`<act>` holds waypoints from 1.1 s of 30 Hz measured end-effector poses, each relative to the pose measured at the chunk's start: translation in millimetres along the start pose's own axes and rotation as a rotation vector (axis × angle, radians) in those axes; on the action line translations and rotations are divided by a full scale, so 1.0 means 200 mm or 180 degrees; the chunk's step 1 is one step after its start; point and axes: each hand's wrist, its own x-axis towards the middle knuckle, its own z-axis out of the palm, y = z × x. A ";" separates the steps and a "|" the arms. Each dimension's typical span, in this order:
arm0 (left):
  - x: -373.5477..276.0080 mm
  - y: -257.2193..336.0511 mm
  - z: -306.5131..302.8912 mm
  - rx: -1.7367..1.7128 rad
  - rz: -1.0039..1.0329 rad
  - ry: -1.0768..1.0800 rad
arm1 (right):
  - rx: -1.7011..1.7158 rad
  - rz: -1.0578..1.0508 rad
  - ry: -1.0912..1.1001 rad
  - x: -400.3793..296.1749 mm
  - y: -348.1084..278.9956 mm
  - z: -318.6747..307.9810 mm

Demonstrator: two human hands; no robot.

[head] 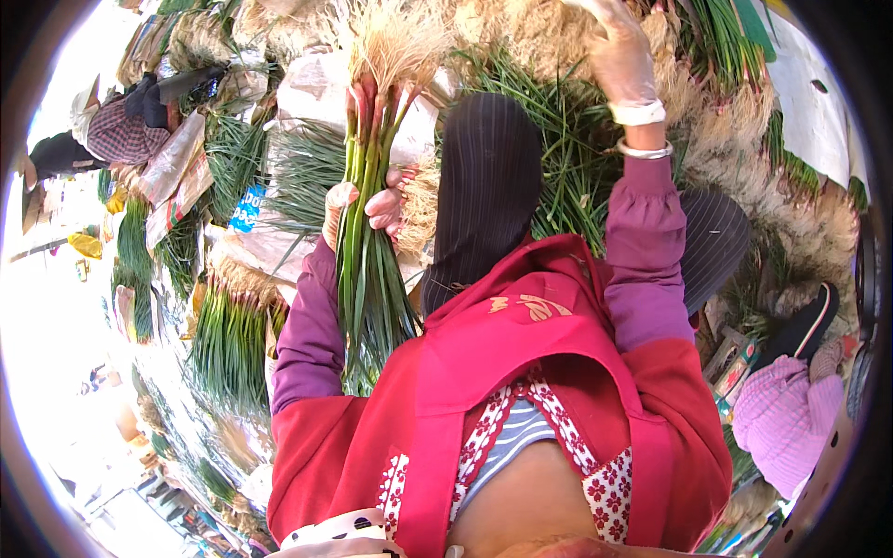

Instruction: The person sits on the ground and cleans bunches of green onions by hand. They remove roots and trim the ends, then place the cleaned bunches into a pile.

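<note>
My left hand (366,208), in a thin see-through glove, is closed around a bunch of green garlic (370,153). The bunch is held roots up; its reddish stem bases and pale stringy roots point away from me, and its long green leaves hang toward my lap. My right hand (621,56), also thinly gloved with a white cuff at the wrist, reaches out above a mass of pale roots (523,35). Its fingertips are cut off by the top of the picture, so what they touch is hidden. Loose green leaves (565,160) lie between my knees.
Pale sacking (321,91) lies beyond my left arm. Bundled green garlic (230,342) stands at the left, with more bundles (732,49) at the upper right. One person in a checked top (129,125) is at the left; another in pink (788,418) is at the right.
</note>
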 end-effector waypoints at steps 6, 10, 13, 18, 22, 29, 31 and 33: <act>0.17 -0.05 0.15 -0.0240 -0.0498 -0.0478 | 0.0047 0.0023 -0.1506 0.15 -0.35 0.16; 0.23 -0.06 0.17 -0.0338 -0.0528 -0.0712 | -0.0848 0.0227 -0.1250 -0.02 0.02 0.13; 0.28 -0.15 0.11 -0.0794 -0.0689 -0.0902 | 0.0014 0.0377 -0.0855 0.05 -0.28 -0.07; 0.37 -0.27 0.14 -0.1024 -0.1040 -0.1002 | -0.1626 0.1113 -0.3562 -0.24 0.02 0.08; 0.38 -0.34 0.08 -0.1257 -0.1089 -0.1218 | 0.0081 0.2247 -0.1468 -0.40 0.17 -0.19; 0.52 -0.41 0.11 -0.1186 -0.1362 -0.1594 | 0.0239 0.1527 -0.1389 -0.41 -0.19 -0.19; 0.50 -0.42 0.15 -0.1169 -0.1386 -0.1390 | 0.0174 0.1859 -0.2143 -0.45 -0.13 -0.10; 0.48 -0.42 0.17 -0.1053 -0.1442 -0.1407 | -0.1737 0.0848 -0.2121 -0.59 0.11 -0.04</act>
